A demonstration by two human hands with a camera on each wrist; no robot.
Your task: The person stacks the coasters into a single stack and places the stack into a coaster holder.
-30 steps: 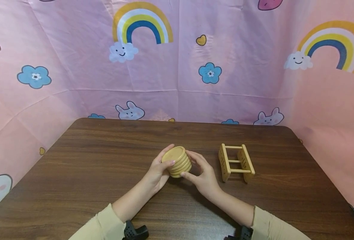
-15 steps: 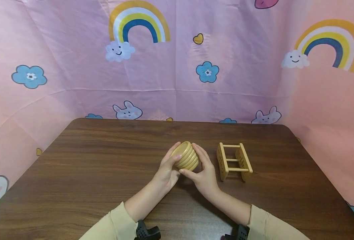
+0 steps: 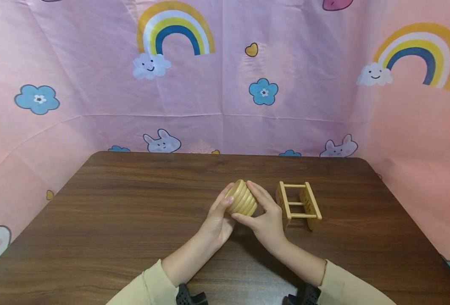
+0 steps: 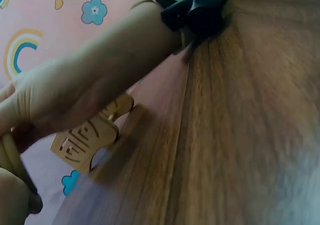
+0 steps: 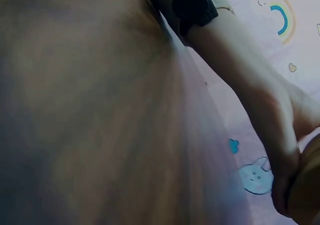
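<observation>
A stack of several round wooden coasters (image 3: 243,199) with raised rims is held tilted above the table, its top face turned to the left. My left hand (image 3: 218,217) grips the stack from the left, its thumb over the near edge. From the right, my right hand (image 3: 266,219) holds the other end, thumb below and fingers on top. Just right of that hand stands a small wooden rack (image 3: 304,204) with two slotted side panels joined by rods. In the left wrist view, the slotted side of the rack (image 4: 82,144) shows beyond a forearm. Palms and some fingertips are hidden.
The brown wood-grain table (image 3: 114,220) has rounded far corners. A pink and purple printed cloth (image 3: 309,63) hangs behind it and along both sides. Black wrist cameras (image 3: 190,296) sit at the cuffs of the light sleeves.
Both hands have moved right with the coaster stack, nearer the rack. The stack has tipped so that its top face turns more to the left. The rack stays in place.
</observation>
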